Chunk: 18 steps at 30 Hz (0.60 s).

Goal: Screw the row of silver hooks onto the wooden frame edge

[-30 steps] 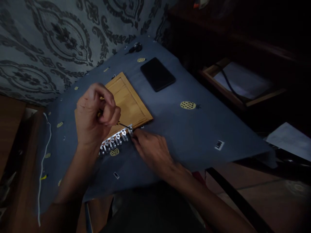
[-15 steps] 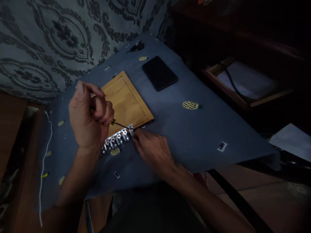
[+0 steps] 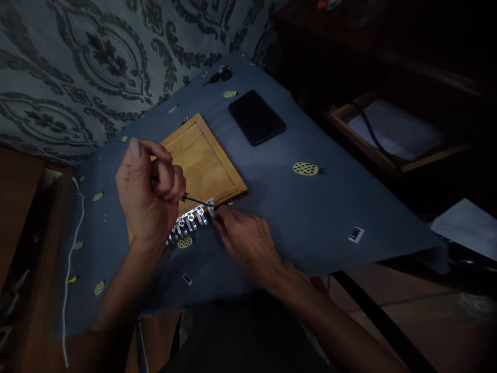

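Note:
My left hand point(image 3: 151, 194) is closed around the handle of a screwdriver point(image 3: 198, 200), whose yellow and black collar shows below the fingers. Its thin shaft points right, and the tip meets the right end of a silver metal hook rail point(image 3: 191, 213). That rail, with several curved hooks, runs along the near edge of a framed wooden board point(image 3: 205, 160). The fingers of my right hand point(image 3: 248, 241) are closed at the rail's last hook on the right; the fingertips are partly hidden. My left hand covers the board's left part and most of the screwdriver handle.
A black phone or tablet point(image 3: 257, 117) lies beyond the board on the blue patterned tablecloth point(image 3: 310, 217). Black-handled scissors point(image 3: 221, 74) lie near the patterned curtain point(image 3: 97, 62). A white cord point(image 3: 73, 248) hangs along the left edge. To the right stands an open drawer point(image 3: 396, 129) with papers.
My left hand has shifted slightly right and down on the screwdriver, with its tip still at the rail's right end. My right hand stays at the last hook.

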### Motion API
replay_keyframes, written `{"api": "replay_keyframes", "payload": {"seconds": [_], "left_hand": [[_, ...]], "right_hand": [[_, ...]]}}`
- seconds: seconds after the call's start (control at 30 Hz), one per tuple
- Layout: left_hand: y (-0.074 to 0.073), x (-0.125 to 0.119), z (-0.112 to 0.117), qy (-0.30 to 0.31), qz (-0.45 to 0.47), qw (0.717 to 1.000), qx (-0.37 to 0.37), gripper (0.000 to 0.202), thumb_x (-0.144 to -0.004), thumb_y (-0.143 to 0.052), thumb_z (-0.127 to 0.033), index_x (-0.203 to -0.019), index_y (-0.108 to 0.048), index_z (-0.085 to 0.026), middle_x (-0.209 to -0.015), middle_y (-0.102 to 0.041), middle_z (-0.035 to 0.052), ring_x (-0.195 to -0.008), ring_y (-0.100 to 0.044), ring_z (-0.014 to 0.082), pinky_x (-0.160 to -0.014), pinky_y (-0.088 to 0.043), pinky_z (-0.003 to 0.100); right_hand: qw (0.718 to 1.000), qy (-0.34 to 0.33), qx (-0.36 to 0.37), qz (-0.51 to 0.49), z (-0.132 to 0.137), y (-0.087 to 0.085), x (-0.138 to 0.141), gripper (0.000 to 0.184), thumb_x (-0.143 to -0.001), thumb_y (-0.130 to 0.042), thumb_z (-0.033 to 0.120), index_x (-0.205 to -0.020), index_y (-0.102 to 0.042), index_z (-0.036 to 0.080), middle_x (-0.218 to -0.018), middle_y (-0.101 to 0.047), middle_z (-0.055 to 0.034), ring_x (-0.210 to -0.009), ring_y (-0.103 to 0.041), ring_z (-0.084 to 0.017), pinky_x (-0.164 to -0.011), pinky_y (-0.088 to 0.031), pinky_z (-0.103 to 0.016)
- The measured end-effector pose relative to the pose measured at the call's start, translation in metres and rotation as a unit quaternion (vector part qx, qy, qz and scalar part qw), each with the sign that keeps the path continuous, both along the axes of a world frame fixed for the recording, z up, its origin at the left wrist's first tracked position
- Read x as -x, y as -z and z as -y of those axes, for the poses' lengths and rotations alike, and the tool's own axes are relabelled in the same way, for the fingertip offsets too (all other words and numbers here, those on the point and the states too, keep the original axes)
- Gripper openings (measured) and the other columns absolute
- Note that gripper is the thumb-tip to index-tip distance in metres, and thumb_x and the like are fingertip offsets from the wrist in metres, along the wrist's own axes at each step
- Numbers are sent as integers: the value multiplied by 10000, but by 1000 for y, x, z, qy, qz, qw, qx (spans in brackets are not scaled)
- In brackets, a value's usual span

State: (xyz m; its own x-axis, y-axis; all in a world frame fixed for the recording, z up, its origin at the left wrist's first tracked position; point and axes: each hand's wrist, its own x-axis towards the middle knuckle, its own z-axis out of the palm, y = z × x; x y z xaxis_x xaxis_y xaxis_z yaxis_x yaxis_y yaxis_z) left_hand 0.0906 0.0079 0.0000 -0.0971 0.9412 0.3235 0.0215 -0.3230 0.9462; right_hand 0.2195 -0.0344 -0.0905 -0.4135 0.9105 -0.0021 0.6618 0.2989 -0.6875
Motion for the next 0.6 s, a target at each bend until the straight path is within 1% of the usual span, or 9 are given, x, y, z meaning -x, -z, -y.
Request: {"api": "replay_keyframes", "payload": {"seconds": [0.2, 0.43, 0.6], "left_hand": [[1, 0, 1, -5, -4, 1000, -1, 322, -1015, -593, -449, -770, -587, -240, -490, -145, -89, -391, -109, 71, -380, -184, 229], [1, -2, 1, 46, 3, 999, -1, 270, -1002, -629, -379, -789, -623, -212, -491, -198, -89, -389, -185, 64, -393, -215, 215], [1, 1, 3, 46, 3, 999, 12, 268, -999, -633, -401, -796, -614, -227, -495, -198, -90, -388, -201, 72, -398, -242, 218]], "right_hand": [[1000, -5, 20, 12, -1, -2, 0, 215, -1031, -501, 182, -1125, -694, 200, -980, -800, -70, -758, -719, -173, -599, -365, -298], [1000, -5, 20, 15, -1, -5, -1, 207, -1034, -499, 188, -1115, -689, 204, -970, -802, -66, -764, -716, -167, -595, -351, -285], [1000, -10, 22, 13, -1, -5, -2, 204, -1034, -496, 186, -1123, -679, 203, -983, -802, -67, -782, -724, -177, -602, -354, -283]]}}
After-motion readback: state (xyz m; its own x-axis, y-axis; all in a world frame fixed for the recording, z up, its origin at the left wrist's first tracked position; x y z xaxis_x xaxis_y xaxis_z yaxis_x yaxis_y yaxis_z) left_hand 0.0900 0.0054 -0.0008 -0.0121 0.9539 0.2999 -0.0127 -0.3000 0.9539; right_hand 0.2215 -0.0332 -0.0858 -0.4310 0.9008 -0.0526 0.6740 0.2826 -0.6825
